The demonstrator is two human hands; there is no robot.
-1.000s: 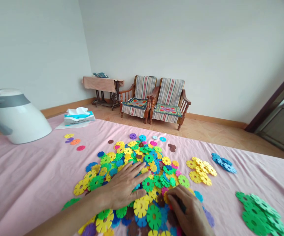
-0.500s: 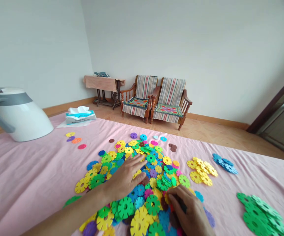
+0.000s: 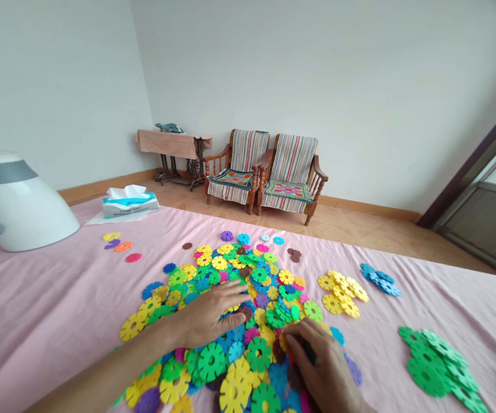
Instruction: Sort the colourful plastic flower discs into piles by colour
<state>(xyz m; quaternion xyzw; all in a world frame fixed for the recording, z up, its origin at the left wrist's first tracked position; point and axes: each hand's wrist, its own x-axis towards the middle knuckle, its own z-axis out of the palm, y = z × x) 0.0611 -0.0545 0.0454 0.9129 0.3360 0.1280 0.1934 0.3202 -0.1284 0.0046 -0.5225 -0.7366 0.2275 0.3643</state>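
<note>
The left hand (image 3: 209, 312) lies palm down over a heap of notched plastic discs (image 3: 261, 300), its fingers loosely spread and no disc gripped in view. The right hand (image 3: 323, 358), at the heap's near right side, has its fingers curled towards the thumb beside a yellow disc (image 3: 282, 342); whether it has hold of that disc cannot be told. The heap mixes yellow, green, blue, brown, pink and purple discs, many overlapping, on a creased pink cloth (image 3: 71, 310). To the right, apart from the heap, are separate clusters of yellow discs (image 3: 342, 293), blue discs (image 3: 380, 280) and, nearer, green discs (image 3: 441, 364). A few brown discs (image 3: 294, 254) sit just beyond the heap, and a pinkish-red disc (image 3: 133, 257) lies to its left. Farther left stand a tissue box (image 3: 129, 205) and a white jug (image 3: 24, 206) with a grey collar. Past the cloth, two wooden armchairs (image 3: 293, 172) with striped covers face this way.
</note>
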